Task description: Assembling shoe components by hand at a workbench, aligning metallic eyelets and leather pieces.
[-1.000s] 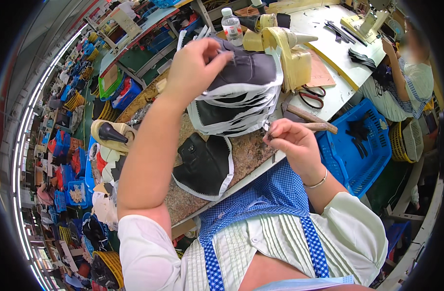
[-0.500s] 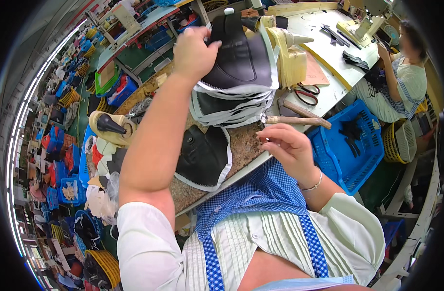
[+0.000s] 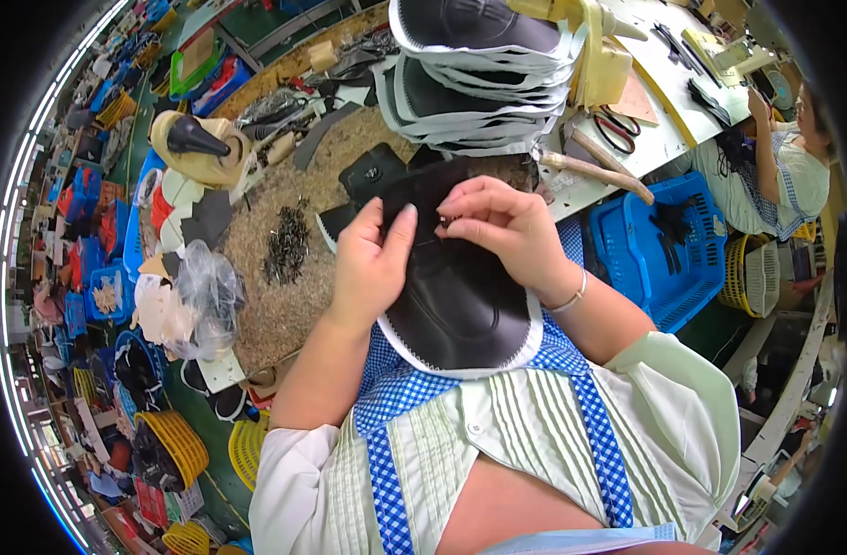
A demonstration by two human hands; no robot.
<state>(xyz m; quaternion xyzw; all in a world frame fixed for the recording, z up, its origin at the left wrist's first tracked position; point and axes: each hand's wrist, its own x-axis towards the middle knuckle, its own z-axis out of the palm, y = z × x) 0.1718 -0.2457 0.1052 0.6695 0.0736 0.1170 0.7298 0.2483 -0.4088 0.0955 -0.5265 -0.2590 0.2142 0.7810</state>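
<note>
The workbench (image 3: 284,231) had a worn, speckled brown top, littered with a heap of small dark tacks (image 3: 287,242). Beyond it ran a white table (image 3: 668,139) where another person (image 3: 784,166) sat working. A blue plastic crate (image 3: 655,245) stood on the green floor (image 3: 210,425) between them, a yellow basket (image 3: 752,277) beside it. To the left, more yellow baskets (image 3: 169,449) and blue bins (image 3: 118,277) crowded the floor, under bright, even light
</note>
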